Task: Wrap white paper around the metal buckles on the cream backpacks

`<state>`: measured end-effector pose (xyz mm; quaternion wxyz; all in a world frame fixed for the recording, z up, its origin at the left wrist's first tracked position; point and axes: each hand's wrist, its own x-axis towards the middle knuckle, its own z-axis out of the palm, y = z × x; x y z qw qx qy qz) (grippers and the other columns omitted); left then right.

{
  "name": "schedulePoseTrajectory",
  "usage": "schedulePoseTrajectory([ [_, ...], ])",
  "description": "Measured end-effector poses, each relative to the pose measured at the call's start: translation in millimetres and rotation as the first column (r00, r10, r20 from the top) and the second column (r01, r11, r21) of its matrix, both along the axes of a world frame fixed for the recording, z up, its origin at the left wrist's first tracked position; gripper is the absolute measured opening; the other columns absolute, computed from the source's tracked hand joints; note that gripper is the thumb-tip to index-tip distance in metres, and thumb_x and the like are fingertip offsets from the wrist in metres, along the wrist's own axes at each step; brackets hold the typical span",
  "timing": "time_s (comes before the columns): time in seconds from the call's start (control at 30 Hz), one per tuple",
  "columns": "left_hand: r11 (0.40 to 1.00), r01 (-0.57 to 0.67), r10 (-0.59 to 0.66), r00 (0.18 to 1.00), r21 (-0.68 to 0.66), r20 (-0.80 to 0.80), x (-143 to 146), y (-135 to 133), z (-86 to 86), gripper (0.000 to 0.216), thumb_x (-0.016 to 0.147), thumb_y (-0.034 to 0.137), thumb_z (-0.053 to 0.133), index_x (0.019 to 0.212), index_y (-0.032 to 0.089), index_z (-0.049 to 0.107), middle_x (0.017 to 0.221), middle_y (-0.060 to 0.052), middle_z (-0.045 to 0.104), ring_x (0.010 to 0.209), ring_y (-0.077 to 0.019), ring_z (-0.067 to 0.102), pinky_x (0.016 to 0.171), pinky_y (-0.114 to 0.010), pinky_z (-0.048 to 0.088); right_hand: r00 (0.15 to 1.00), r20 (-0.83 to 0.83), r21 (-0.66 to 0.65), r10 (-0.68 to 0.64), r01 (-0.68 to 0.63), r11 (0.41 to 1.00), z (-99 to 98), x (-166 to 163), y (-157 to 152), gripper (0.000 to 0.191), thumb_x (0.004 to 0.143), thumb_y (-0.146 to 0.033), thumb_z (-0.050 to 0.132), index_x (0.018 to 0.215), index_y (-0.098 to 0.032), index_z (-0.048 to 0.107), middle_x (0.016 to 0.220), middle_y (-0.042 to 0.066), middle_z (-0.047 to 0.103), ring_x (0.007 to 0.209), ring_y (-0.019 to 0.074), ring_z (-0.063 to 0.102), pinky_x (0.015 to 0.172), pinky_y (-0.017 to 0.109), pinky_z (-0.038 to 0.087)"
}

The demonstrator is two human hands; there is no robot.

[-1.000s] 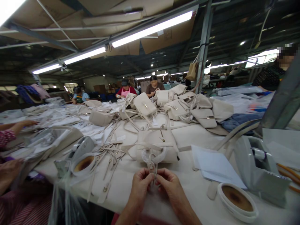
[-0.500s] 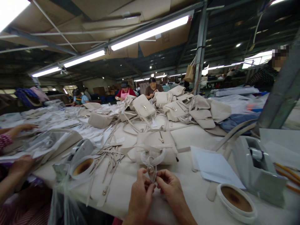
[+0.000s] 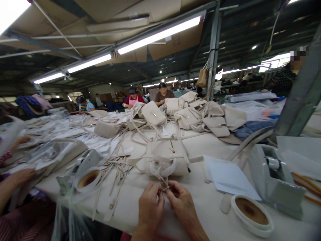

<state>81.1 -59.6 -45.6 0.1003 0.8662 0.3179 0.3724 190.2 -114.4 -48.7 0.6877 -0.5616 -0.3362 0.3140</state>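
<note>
A cream bag (image 3: pixel 157 150) with a gold-coloured zip pull lies on the table in front of me. From its near side a strap (image 3: pixel 163 182) with a small metal buckle comes toward me, and clear plastic film wraps the handle (image 3: pixel 173 167). My left hand (image 3: pixel 151 204) is closed, thumb and fingers pinching the strap from the left. On the other side my right hand (image 3: pixel 182 202) pinches the strap end, fingertips almost meeting those of my left hand. The fingers partly hide the strap's tip.
Cream bags (image 3: pixel 154 113) pile up at the back. Loose straps (image 3: pixel 120 164) lie left. White sheets (image 3: pixel 229 177), a tape dispenser (image 3: pixel 278 177) and a tape roll (image 3: pixel 252 211) stand right; another tape roll (image 3: pixel 89 179) sits left. A co-worker's hand (image 3: pixel 23 177) works at far left.
The strap end, pointing toward me before, now looks folded or drawn in between my fingertips. My hands have barely shifted. At left, a co-worker has raised a white sheet.
</note>
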Motion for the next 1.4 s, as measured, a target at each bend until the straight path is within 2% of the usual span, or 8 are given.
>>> schedulePoseTrajectory([
  [0.13,0.996,-0.001,0.005,0.999,0.087,-0.046,-3,10,0.3,0.02,0.08,0.007,0.045,0.076,0.021,0.058,0.075,-0.002,0.062,0.07,-0.0178,0.062,0.063,-0.026,0.046,0.991,-0.133,-0.036,-0.035,0.03,0.999,-7.8,0,4,0.018,0.06,-0.031,0.067,0.071,-0.02,0.058,0.052,-0.006,0.053,0.039,0.0087,0.04,0.034,0.021,0.033],
  [0.43,0.906,0.096,-0.056,0.993,0.412,-0.109,-13,7,14.2,0.022,0.09,0.01,0.041,0.079,0.021,0.055,0.07,-0.001,0.058,0.067,-0.0176,0.057,0.059,-0.027,0.042,0.994,-0.096,-0.058,-0.049,0.044,0.997,-6.1,0,3,0.017,0.061,-0.029,0.064,0.058,-0.02,0.05,0.05,-0.007,0.048,0.039,0.0065,0.035,0.031,0.018,0.029],
  [0.63,0.874,0.156,-0.114,0.986,0.46,-0.118,-3,11,11.0,0.025,0.094,0.012,0.036,0.081,0.02,0.055,0.072,-0.003,0.061,0.066,-0.0169,0.058,0.06,-0.026,0.045,0.999,0.026,0.024,-0.025,0.025,0.999,-2.7,1,0,0.019,0.069,-0.033,0.065,0.079,-0.017,0.069,0.057,-0.003,0.056,0.051,0.0117,0.045,0.048,0.023,0.039],
  [0.9,0.825,0.244,-0.193,0.969,0.509,-0.151,-3,13,18.9,0.032,0.099,0.02,0.028,0.092,0.017,0.059,0.077,-0.005,0.062,0.069,-0.0179,0.059,0.061,-0.027,0.049,0.976,0.217,-0.031,-0.038,0.046,0.998,-6.4,0,-4,0.03,0.077,-0.035,0.06,0.097,-0.017,0.074,0.064,0.002,0.062,0.057,0.0164,0.05,0.056,0.027,0.041],
  [1.1,0.836,0.319,-0.198,0.934,0.447,-0.297,-1,24,32.4,0.021,0.093,0.012,0.042,0.081,0.018,0.058,0.078,-0.005,0.06,0.071,-0.0187,0.057,0.061,-0.027,0.048,0.93,0.357,-0.039,-0.084,0.104,0.994,-1.5,-3,-6,0.02,0.079,-0.034,0.06,0.082,-0.02,0.073,0.074,0.005,0.069,0.066,0.0201,0.057,0.062,0.028,0.043],
  [1.23,0.899,0.208,-0.116,0.962,0.385,-0.249,8,41,41.8,0.022,0.087,0.004,0.042,0.076,0.018,0.056,0.078,-0.005,0.058,0.073,-0.0195,0.056,0.064,-0.029,0.048,0.898,0.436,-0.023,-0.054,0.071,0.997,-1.7,-10,-7,0.019,0.079,-0.034,0.059,0.067,-0.02,0.067,0.066,0.004,0.063,0.062,0.0184,0.053,0.059,0.028,0.039],
  [1.33,0.96,0.188,-0.166,0.979,0.206,-0.12,8,39,41.1,0.021,0.086,0.006,0.041,0.079,0.02,0.056,0.079,-0.004,0.058,0.074,-0.0191,0.056,0.066,-0.029,0.048,0.964,0.252,-0.101,0.081,-0.057,0.993,-6.8,-16,-11,0.017,0.074,-0.034,0.06,0.065,-0.019,0.063,0.06,0.001,0.059,0.06,0.0166,0.05,0.056,0.026,0.036],
  [1.4,0.975,0.216,-0.212,0.975,-0.054,0.066,4,29,36.8,0.012,0.086,0.013,0.045,0.085,0.021,0.054,0.08,-0.003,0.058,0.072,-0.0179,0.057,0.065,-0.028,0.048,0.984,0.018,-0.099,0.178,-0.176,0.979,-10.5,-16,-16,0.013,0.069,-0.032,0.061,0.07,-0.019,0.064,0.061,-0.001,0.059,0.06,0.0158,0.05,0.056,0.025,0.036],
])
